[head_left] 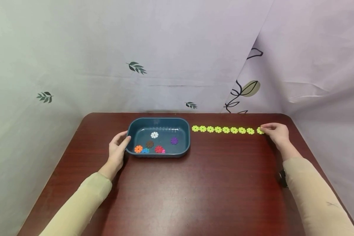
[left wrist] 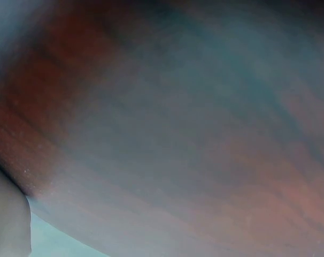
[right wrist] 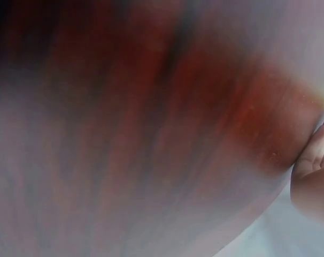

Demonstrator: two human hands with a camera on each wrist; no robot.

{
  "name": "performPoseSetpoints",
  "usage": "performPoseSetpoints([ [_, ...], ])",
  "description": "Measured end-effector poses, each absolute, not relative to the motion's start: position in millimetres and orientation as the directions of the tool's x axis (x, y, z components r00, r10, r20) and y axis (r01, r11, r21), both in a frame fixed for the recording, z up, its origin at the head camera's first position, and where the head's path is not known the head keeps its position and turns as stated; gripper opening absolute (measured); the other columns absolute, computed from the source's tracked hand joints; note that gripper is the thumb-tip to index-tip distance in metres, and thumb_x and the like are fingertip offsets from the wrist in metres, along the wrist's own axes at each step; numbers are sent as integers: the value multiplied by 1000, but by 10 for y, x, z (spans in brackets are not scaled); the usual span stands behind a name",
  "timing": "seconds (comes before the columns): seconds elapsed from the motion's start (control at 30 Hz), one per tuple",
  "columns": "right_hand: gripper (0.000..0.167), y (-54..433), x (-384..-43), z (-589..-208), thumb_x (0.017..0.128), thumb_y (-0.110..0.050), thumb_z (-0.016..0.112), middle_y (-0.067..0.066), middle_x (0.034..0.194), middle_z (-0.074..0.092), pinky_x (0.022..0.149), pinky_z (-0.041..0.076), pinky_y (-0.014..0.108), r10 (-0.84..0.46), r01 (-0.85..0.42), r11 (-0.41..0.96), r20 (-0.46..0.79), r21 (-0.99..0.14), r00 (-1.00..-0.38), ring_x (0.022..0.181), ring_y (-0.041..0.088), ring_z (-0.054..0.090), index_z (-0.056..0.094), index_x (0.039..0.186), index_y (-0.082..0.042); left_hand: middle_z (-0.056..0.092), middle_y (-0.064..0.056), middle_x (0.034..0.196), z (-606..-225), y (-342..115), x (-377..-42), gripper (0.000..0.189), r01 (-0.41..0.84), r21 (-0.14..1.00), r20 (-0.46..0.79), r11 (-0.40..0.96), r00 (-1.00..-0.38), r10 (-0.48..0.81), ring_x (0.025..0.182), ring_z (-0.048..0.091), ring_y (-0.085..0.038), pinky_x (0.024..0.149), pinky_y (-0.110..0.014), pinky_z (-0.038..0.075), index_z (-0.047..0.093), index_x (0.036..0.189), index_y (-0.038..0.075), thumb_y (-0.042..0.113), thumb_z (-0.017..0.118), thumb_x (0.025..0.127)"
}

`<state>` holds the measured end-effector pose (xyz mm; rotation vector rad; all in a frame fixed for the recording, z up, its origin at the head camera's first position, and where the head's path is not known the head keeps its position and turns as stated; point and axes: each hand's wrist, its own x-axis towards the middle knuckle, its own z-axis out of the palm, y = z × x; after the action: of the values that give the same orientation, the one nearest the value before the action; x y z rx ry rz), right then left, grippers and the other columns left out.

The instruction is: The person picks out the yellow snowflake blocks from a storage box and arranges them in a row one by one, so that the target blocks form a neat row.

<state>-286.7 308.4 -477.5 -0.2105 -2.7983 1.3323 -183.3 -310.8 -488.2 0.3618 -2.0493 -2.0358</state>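
My left hand grips the left wall of a dark blue plastic tray, its thumb over the rim. Inside lie several flower-shaped discs: a white disc, a brown disc, a purple disc, an orange disc, a red disc, and blue and pink ones. Right of the tray runs a row of yellow flower-shaped discs. At its right end my right hand pinches a yellow flower-shaped disc, a small gap from its neighbour. Both wrist views are mostly blurred.
The brown wooden table ends at a back edge just behind the tray and row. A pale curtain with leaf prints hangs behind and at both sides. Something black shows by the right forearm.
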Motion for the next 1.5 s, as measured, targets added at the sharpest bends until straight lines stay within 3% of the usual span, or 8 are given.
performPoseSetpoints([
  [0.07, 39, 3075, -2873, -4780, 102, -23, 73, -28, 74, 67, 65, 45, 10, 141, 101, 684, -5, -722, -990, 70, -16, 51, 74, 122, 10, 69, 21, 106, -4884, -3112, -1830, 35, -16, 1000, -13, 5, -943, -333, 100, 65, -1, 85, -13, 54, 61, 139, -1, 13, 64, 107],
  [0.17, 37, 3070, -2877, -4788, 102, -25, 73, 0, 86, 80, 64, 44, 12, 134, 84, 739, 23, -669, -991, 69, -16, 49, 76, 119, 8, 68, 21, 106, -4883, -3118, -1825, 36, -17, 1000, -14, 7, -943, -333, 100, 65, -1, 85, -13, 54, 60, 140, -2, 13, 64, 107],
  [0.23, 35, 3065, -2877, -4790, 102, -24, 73, 16, 96, 81, 63, 43, 12, 120, 65, 756, 41, -651, -992, 67, -17, 48, 76, 117, 7, 68, 21, 106, -4884, -3121, -1819, 37, -18, 1000, -13, 11, -943, -333, 100, 65, -1, 85, -13, 54, 60, 141, -2, 13, 63, 107],
  [0.3, 34, 3059, -2881, -4796, 102, -23, 72, 24, 101, 80, 63, 43, 12, 103, 44, 762, 54, -646, -993, 67, -18, 48, 76, 116, 8, 68, 20, 107, -4885, -3125, -1815, 37, -17, 1000, -11, 15, -942, -334, 100, 65, -1, 85, -13, 54, 59, 141, -3, 13, 63, 107],
  [0.73, 33, 3010, -2910, -4837, 101, -22, 74, 26, 100, 79, 62, 43, 10, 64, -5, 763, 83, -647, -995, 65, -21, 49, 76, 114, 9, 68, 17, 112, -4910, -3164, -1797, 32, 0, 1000, 9, 25, -944, -330, 103, 66, -4, 85, -13, 55, 64, 137, 3, 16, 64, 107],
  [1.17, 30, 3042, -2921, -4845, 97, -19, 77, 14, 86, 80, 63, 41, 8, 59, -30, 770, 118, -637, -991, 63, -21, 49, 76, 108, 9, 68, 20, 108, -4898, -3124, -1825, 35, -1, 999, 10, 33, -943, -333, 101, 66, -2, 84, -12, 55, 62, 139, -1, 14, 64, 107],
  [1.5, 30, 3055, -2893, -4836, 97, -20, 77, 13, 83, 79, 62, 40, 10, 65, -27, 784, 126, -620, -990, 62, -16, 50, 76, 105, 9, 68, 18, 109, -4904, -3108, -1850, 36, -13, 999, 0, 36, -945, -328, 100, 65, -2, 84, -13, 55, 61, 140, -1, 15, 64, 107],
])
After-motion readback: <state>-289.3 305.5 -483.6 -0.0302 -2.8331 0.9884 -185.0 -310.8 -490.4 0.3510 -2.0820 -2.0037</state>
